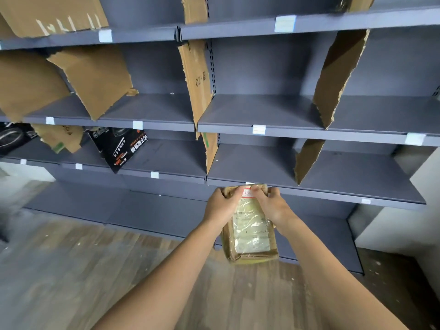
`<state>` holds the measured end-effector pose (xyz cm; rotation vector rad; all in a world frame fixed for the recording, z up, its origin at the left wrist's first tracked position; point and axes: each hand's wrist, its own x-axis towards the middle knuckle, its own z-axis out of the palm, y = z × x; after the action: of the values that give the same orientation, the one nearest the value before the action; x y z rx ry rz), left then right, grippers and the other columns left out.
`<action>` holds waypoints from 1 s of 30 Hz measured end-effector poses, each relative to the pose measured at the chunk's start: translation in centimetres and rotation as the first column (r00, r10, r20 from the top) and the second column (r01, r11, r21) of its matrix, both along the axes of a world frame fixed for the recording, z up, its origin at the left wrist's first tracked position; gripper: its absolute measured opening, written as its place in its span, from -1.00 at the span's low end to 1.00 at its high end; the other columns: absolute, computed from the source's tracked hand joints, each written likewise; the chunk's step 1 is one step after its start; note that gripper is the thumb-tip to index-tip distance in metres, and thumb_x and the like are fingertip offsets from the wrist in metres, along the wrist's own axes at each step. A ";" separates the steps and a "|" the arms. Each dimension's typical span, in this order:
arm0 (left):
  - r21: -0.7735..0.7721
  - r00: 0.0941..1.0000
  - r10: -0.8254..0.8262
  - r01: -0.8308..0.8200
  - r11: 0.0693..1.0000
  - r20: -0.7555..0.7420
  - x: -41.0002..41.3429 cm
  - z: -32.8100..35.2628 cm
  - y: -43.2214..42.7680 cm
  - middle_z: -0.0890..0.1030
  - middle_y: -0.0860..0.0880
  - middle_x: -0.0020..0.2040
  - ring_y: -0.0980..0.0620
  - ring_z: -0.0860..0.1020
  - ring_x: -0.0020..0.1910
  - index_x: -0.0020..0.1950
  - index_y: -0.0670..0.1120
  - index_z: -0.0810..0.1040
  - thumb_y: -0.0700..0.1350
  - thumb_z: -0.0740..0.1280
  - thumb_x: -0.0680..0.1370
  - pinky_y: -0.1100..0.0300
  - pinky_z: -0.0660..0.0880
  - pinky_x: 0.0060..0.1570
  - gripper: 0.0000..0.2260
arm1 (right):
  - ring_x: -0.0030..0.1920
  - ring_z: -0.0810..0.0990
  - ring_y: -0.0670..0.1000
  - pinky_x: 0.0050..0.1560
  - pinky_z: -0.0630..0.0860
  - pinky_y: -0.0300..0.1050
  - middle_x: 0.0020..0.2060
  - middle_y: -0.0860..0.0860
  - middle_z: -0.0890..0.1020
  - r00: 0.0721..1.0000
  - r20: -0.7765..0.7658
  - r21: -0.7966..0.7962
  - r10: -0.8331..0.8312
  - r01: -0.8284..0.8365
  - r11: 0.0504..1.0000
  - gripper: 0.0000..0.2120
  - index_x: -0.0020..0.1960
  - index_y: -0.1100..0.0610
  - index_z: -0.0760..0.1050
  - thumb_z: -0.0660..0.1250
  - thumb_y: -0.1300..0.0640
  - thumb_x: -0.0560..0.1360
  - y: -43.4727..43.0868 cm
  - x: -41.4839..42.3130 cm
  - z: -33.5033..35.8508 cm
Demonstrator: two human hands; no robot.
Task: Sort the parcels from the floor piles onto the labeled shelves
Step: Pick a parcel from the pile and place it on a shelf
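Cardboard divider (198, 82): "CZ". Black box (119, 148): upside-down Chinese print, can't read it. Red-edged sticker (247, 193) on my parcel (250, 234): handwriting blurred. Shelf tags (259, 129): illegible.

One parcel (252, 232); two grips (223, 206) (273, 207).

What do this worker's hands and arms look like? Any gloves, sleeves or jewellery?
No gloves: the left hand and right hand are bare, with no rings that I can make out. The left forearm and right forearm are uncovered too. No sleeve, watch or wristband shows anywhere down to the bottom edge of the picture.
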<state>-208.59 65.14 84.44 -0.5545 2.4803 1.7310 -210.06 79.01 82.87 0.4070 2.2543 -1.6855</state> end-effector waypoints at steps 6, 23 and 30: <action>-0.010 0.999 0.045 -0.045 0.999 0.007 -1.6 -0.5 0.0 0.56 0.01 -0.11 0.08 0.52 -0.15 -0.02 -0.08 0.47 0.13 0.34 0.53 0.17 0.41 -0.22 -0.72 | 0.08 0.57 0.08 0.18 0.48 0.05 0.05 0.04 0.57 0.997 -0.003 0.048 0.079 -0.078 0.996 -0.50 0.31 0.08 0.23 0.16 -0.25 0.57 -0.1 -2.1 0.2; 0.037 0.974 0.224 -0.224 0.974 0.019 -3.4 0.9 -11.7 0.62 -0.02 -0.04 0.01 0.58 -0.05 0.05 -0.08 0.53 0.16 0.38 0.50 0.10 0.52 -0.03 -0.67 | -0.02 0.53 0.05 0.07 0.43 0.01 -0.04 0.02 0.53 0.977 -0.045 0.147 0.209 -0.200 0.969 -0.65 0.19 0.09 0.24 0.06 -0.18 0.63 -12.5 -5.6 2.7; 0.105 0.949 0.315 -0.314 0.943 0.013 -3.4 2.0 -23.2 0.64 -0.05 -0.03 -0.07 0.61 -0.01 -0.03 -0.05 0.51 0.09 0.38 0.49 0.04 0.55 0.09 -0.77 | 0.10 0.54 0.15 0.23 0.46 0.12 0.09 0.09 0.55 0.957 -0.088 0.223 0.276 -0.251 0.942 -0.62 0.25 0.12 0.26 0.06 -0.14 0.60 -24.6 -6.1 4.1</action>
<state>-211.94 41.93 86.45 -0.9843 2.3874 1.9557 -216.17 54.39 87.02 0.0429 2.4543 -1.3760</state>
